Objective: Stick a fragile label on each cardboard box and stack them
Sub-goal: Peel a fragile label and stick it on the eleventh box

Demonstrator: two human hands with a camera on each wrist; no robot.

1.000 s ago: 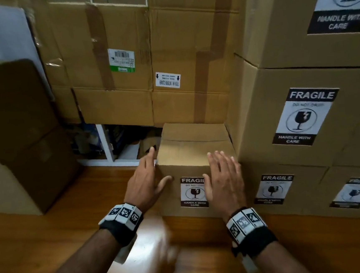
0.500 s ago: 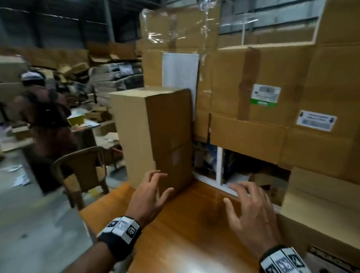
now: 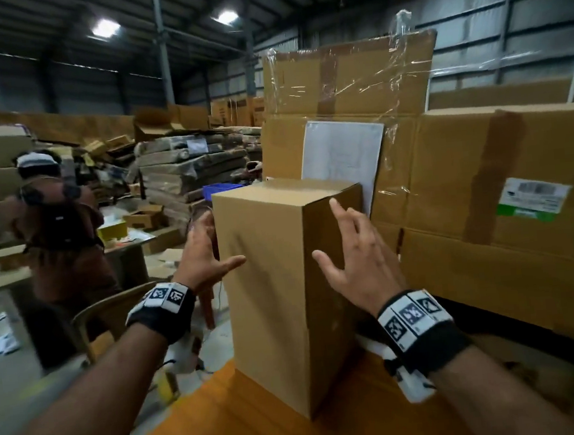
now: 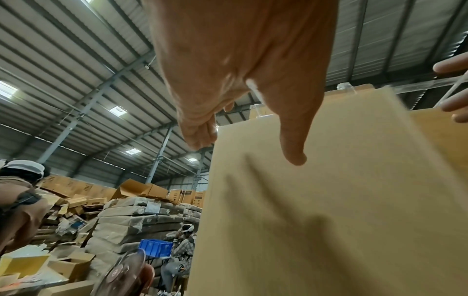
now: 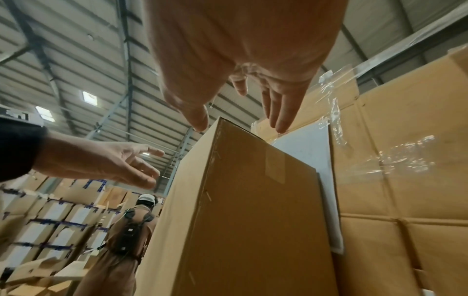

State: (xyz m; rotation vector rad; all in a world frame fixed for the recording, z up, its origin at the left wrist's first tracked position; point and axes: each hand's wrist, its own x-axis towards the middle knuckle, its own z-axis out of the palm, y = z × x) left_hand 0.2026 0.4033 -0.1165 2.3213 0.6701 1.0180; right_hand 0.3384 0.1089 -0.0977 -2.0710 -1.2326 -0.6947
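A tall plain cardboard box (image 3: 267,288) stands on the left corner of the wooden table (image 3: 244,422); no label shows on its two visible faces. My left hand (image 3: 212,248) is at its left edge, with the fingers reaching round the left side and the thumb stretched over the front face. My right hand (image 3: 343,240) is spread in front of the right face near the top. In the right wrist view the fingers hover above the box (image 5: 253,210) with a gap. Whether the left hand touches the box (image 4: 329,220) I cannot tell. Neither hand holds anything.
Large taped, plastic-wrapped cartons (image 3: 484,182) form a wall behind and to the right, with a white sheet (image 3: 342,157) on one. A chair (image 3: 113,312) stands left of the table. Another person (image 3: 57,230) stands further left among piled boxes.
Both hands have left the small labelled box at the right. They have moved left and up to the tall plain box, and my view has swung left with them.
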